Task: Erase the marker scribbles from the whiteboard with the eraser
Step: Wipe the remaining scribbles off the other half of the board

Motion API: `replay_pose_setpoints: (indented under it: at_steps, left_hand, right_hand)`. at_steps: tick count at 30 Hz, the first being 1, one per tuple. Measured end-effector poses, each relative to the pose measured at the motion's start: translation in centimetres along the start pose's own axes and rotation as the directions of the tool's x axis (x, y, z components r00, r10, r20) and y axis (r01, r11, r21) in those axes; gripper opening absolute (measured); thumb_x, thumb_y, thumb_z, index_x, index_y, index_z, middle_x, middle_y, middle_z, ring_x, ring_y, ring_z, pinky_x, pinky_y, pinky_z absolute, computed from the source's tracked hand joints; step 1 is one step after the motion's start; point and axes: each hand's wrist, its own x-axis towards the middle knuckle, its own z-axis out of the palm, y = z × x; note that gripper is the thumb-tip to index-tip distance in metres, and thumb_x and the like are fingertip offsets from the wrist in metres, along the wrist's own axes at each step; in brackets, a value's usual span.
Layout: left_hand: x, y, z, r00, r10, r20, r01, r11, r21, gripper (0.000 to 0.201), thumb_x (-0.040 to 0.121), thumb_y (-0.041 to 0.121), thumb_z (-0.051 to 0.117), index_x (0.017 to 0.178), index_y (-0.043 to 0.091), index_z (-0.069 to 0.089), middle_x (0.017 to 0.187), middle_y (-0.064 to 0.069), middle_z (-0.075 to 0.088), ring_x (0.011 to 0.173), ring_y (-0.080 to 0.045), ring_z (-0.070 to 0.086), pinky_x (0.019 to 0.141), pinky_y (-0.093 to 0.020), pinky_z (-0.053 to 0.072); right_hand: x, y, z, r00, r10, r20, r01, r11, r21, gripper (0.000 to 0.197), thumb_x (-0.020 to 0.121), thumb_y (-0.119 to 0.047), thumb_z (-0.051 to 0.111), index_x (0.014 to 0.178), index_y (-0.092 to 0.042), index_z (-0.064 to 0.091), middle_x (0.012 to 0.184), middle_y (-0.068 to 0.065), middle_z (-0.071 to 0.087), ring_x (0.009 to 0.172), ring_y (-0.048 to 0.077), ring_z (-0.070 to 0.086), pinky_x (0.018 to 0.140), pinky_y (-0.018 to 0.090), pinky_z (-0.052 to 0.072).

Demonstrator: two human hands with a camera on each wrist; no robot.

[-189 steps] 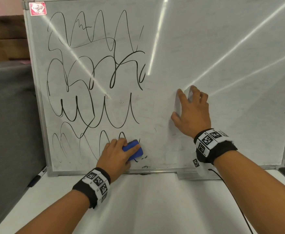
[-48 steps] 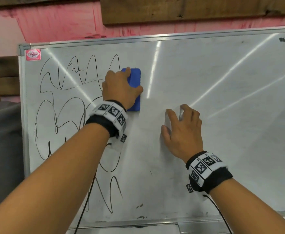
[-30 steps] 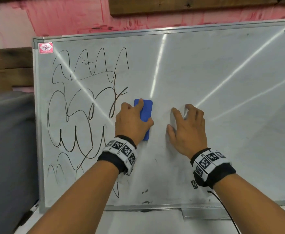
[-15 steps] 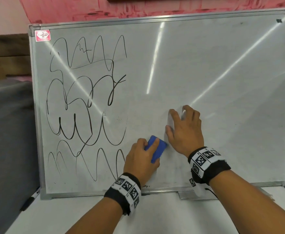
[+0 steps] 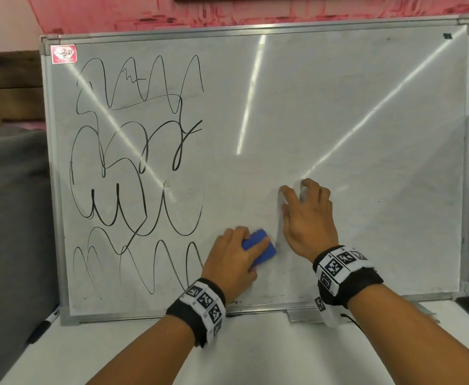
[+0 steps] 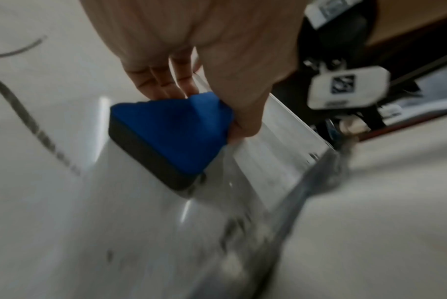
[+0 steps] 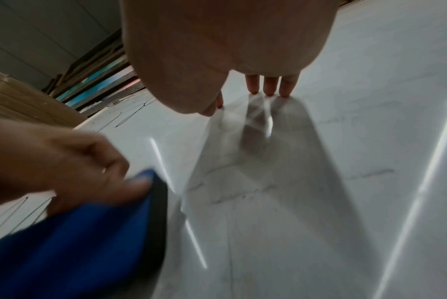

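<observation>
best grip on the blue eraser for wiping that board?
Pinch the eraser across its blue back, as the left hand does: thumb on one long edge, fingers on the other. Come from the front, so the dark felt face stays flat on the whiteboard.

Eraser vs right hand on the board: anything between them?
Nothing but bare wiped whiteboard and the hand's shadow. The head view shows a narrow gap between the eraser in the left hand and the right hand.
</observation>
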Motion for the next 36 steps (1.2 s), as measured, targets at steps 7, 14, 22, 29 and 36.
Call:
replay_pose_setpoints:
  at_steps: [7,14,22,29,36]
  left_hand:
    - [-3.8,-1.0,1.7,0.988,0.138,0.075,-0.142,0.988,0.064,0.067,0.063,0.025,0.083,0.126,0.030,0.062,0.105,-0.005,0.057,0.085,-0.024,0.056,0.068,-0.035,0.051]
    - [-5.1,-3.2,-1.3,0.946,-0.322,-0.036,0.318,0.945,-0.079,0.071,0.071,0.031,0.083,0.137,0.031,0.055,0.113,-0.002,0.050,0.091,-0.019,0.054,0.066,-0.029,0.054]
    - [-7.6,-1.3,-1.2,0.852,-0.475,0.219,0.484,0.875,0.015,0.050,0.085,0.044,0.063,0.127,0.033,0.038,0.102,0.003,0.041,0.083,-0.016,0.051,0.069,-0.034,0.055]
    - [-5.0,-3.8,-3.5,0.785,-0.615,0.073,0.619,0.778,-0.104,0.063,0.079,0.048,0.071,0.127,0.032,0.034,0.098,-0.001,0.044,0.080,-0.021,0.052,0.064,-0.032,0.050]
    - [-6.2,-3.7,-2.9,0.764,-0.629,0.146,0.643,0.761,-0.087,0.067,0.078,0.049,0.073,0.129,0.029,0.033,0.100,-0.002,0.045,0.083,-0.025,0.056,0.070,-0.040,0.057]
  right_hand:
    - [-0.5,-0.7,0.1,1.000,0.006,0.011,-0.006,1.000,-0.004,0.037,0.096,-0.024,0.050,0.133,-0.022,0.050,0.138,0.018,0.037,0.117,0.037,0.038,0.091,0.049,0.044]
    - [-0.9,-1.6,0.4,1.000,0.000,0.013,0.000,1.000,0.008,0.039,0.095,-0.026,0.052,0.134,-0.020,0.051,0.137,0.020,0.038,0.116,0.038,0.038,0.089,0.050,0.044]
    - [-1.5,-2.9,0.9,0.999,-0.001,0.037,0.001,1.000,-0.018,0.043,0.093,-0.033,0.056,0.134,-0.020,0.050,0.137,0.020,0.037,0.116,0.039,0.038,0.088,0.050,0.045]
    - [-1.5,-2.8,0.8,0.997,0.003,0.073,-0.001,1.000,-0.027,0.046,0.091,-0.039,0.057,0.132,-0.021,0.047,0.139,0.019,0.035,0.118,0.039,0.036,0.088,0.050,0.045]
    - [-1.8,-2.9,1.0,0.997,0.016,0.081,-0.015,1.000,-0.023,0.049,0.090,-0.043,0.057,0.133,-0.022,0.046,0.141,0.019,0.034,0.121,0.039,0.035,0.092,0.051,0.044]
